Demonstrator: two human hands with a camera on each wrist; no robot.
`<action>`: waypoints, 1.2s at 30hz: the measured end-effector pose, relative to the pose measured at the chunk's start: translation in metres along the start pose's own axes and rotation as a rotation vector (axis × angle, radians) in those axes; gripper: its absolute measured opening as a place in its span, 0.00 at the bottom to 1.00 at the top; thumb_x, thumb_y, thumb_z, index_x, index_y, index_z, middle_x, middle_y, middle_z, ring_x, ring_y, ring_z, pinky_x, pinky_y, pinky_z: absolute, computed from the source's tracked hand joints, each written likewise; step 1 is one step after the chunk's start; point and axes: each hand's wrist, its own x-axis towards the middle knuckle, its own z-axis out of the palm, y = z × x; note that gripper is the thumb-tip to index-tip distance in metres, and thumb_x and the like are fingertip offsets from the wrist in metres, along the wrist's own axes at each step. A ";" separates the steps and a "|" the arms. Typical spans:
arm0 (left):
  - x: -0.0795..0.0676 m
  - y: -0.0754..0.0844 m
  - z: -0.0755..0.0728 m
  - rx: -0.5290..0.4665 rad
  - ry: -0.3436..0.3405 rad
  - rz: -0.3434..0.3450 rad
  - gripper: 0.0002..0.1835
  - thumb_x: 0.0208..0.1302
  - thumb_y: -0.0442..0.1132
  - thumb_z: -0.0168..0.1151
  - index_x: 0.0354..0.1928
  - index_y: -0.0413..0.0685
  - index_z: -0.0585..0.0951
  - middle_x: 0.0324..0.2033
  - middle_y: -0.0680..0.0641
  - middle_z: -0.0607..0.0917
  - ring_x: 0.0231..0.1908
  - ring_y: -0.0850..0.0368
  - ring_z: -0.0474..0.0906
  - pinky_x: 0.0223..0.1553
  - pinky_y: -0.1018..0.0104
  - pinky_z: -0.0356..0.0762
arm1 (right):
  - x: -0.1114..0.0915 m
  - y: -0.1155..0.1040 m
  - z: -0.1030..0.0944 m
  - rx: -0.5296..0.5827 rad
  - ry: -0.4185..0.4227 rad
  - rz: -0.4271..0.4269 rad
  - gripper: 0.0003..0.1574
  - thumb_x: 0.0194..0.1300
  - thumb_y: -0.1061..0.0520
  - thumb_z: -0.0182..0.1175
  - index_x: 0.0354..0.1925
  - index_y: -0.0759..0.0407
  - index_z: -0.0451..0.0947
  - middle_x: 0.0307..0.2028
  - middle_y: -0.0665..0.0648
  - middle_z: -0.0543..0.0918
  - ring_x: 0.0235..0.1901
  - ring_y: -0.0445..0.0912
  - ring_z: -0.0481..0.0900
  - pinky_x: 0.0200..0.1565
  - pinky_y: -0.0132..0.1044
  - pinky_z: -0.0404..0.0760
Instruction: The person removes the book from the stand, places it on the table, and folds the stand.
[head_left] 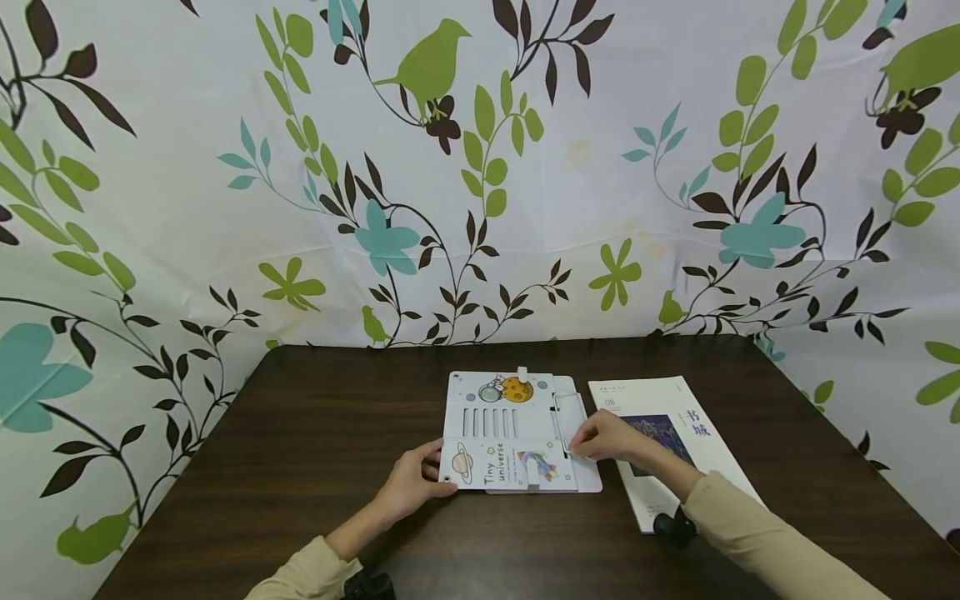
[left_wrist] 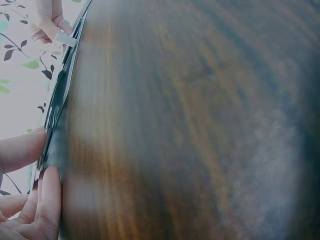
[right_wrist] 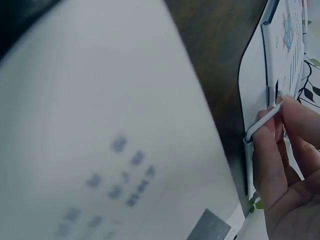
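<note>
A white folding book stand lies flat on the table, printed with planets, a rocket and the words "Tiny universe". My left hand grips its lower left corner, thumb on one side and fingers on the other, as the left wrist view shows edge-on. At the stand's right side, my right hand pinches a white wire bar between thumb and fingers. In the right wrist view that bar stands tilted up from the back plate. Part of the bar is hidden behind the fingers.
A white-covered book with a dark picture lies to the right, beneath my right forearm. The dark wooden table ends at a patterned cloth hanging behind it.
</note>
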 end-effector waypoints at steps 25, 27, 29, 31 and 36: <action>-0.001 -0.005 0.000 -0.034 0.004 0.068 0.39 0.41 0.31 0.72 0.56 0.22 0.66 0.34 0.42 0.79 0.27 0.60 0.76 0.25 0.71 0.73 | -0.014 -0.030 0.037 -0.054 0.065 -0.243 0.16 0.51 0.60 0.65 0.39 0.68 0.80 0.33 0.56 0.82 0.33 0.47 0.77 0.35 0.34 0.75; -0.001 -0.003 0.000 -0.025 0.004 0.047 0.39 0.41 0.29 0.72 0.56 0.22 0.65 0.35 0.41 0.79 0.28 0.60 0.76 0.24 0.71 0.73 | -0.015 -0.029 0.045 -0.063 0.063 -0.230 0.19 0.49 0.59 0.67 0.40 0.67 0.79 0.34 0.56 0.82 0.35 0.47 0.77 0.37 0.36 0.75; -0.001 -0.001 0.000 -0.025 0.005 0.023 0.39 0.40 0.28 0.72 0.57 0.23 0.65 0.35 0.41 0.79 0.28 0.59 0.76 0.24 0.72 0.73 | -0.015 -0.028 0.050 -0.062 0.068 -0.218 0.21 0.47 0.59 0.68 0.41 0.67 0.79 0.36 0.57 0.81 0.37 0.48 0.77 0.40 0.39 0.77; -0.001 0.000 0.000 -0.028 0.003 0.017 0.39 0.40 0.28 0.71 0.57 0.23 0.65 0.35 0.42 0.79 0.28 0.59 0.76 0.24 0.72 0.72 | -0.014 -0.027 0.054 -0.070 0.072 -0.233 0.22 0.46 0.59 0.69 0.41 0.68 0.78 0.37 0.58 0.81 0.39 0.49 0.76 0.44 0.42 0.77; 0.000 -0.001 0.001 -0.024 0.000 0.008 0.39 0.40 0.27 0.71 0.57 0.23 0.65 0.35 0.42 0.79 0.28 0.58 0.76 0.24 0.72 0.72 | -0.014 -0.024 0.058 -0.070 0.076 -0.299 0.22 0.43 0.60 0.71 0.38 0.69 0.78 0.37 0.58 0.79 0.41 0.51 0.75 0.48 0.41 0.76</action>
